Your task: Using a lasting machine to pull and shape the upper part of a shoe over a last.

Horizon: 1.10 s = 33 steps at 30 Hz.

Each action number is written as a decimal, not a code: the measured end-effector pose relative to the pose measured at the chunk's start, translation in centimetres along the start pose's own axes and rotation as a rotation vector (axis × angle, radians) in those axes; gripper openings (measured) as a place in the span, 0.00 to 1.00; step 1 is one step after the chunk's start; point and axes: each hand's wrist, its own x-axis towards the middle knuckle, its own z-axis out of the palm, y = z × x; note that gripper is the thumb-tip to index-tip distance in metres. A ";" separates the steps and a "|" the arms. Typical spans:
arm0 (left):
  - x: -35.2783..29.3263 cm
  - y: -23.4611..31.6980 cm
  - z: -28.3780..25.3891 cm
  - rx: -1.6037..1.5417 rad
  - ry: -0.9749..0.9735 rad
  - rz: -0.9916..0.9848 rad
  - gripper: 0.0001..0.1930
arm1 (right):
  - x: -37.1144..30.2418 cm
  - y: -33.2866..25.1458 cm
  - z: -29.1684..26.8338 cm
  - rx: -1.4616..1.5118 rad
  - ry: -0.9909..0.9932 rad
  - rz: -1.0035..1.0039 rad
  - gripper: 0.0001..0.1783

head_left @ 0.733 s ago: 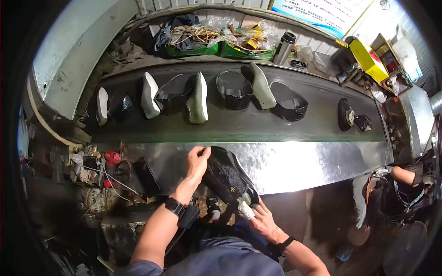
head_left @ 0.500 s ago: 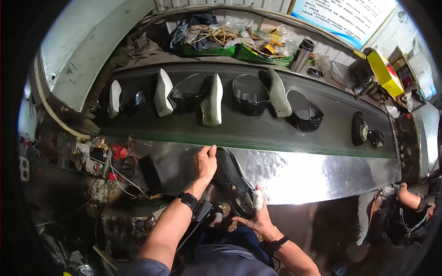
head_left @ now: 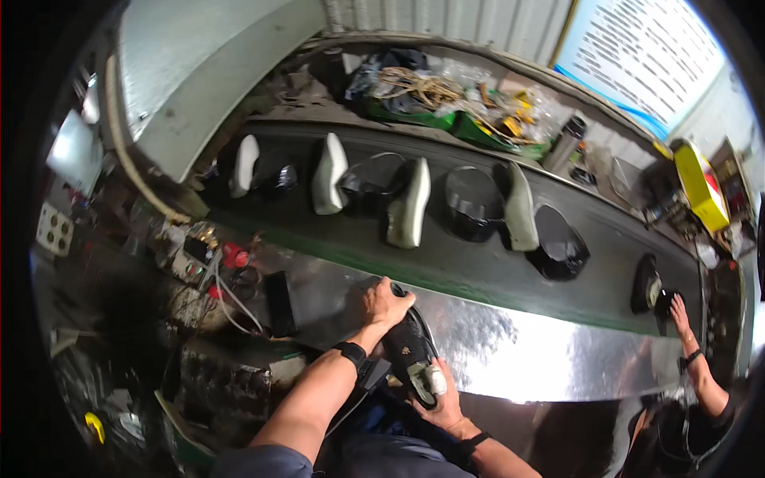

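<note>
Left hand (head_left: 382,304): fingers curled over the black shoe's (head_left: 408,350) front end, at the metal ledge (head_left: 518,350).
Right hand (head_left: 441,398): gripping the heel, fingers mostly hidden underneath.
Shoe sole: out of sight.

A black shoe upper (head_left: 408,350) sits tilted on the shiny metal ledge (head_left: 518,350) before the conveyor, toe end up, gripped at both ends by two hands.
</note>
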 end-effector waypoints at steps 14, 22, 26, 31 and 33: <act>-10.7 -5.4 -16.3 -0.429 0.224 -0.187 0.25 | 9.1 -8.7 -3.5 1.005 -0.563 0.893 0.41; -26.1 -17.9 -30.9 -0.531 0.763 -0.223 0.19 | 7.2 -27.0 7.2 0.836 -0.562 0.318 0.08; -35.0 -26.7 -38.6 -0.534 1.039 -0.202 0.18 | 3.0 -37.4 15.7 0.987 -0.679 0.255 0.07; -45.5 -36.1 -49.4 -0.827 1.160 -0.469 0.19 | -0.8 -48.5 25.7 1.040 -0.965 0.421 0.08; -49.3 -38.8 -51.8 -1.108 1.216 -0.300 0.17 | -2.0 -52.3 29.1 1.170 -1.047 0.476 0.07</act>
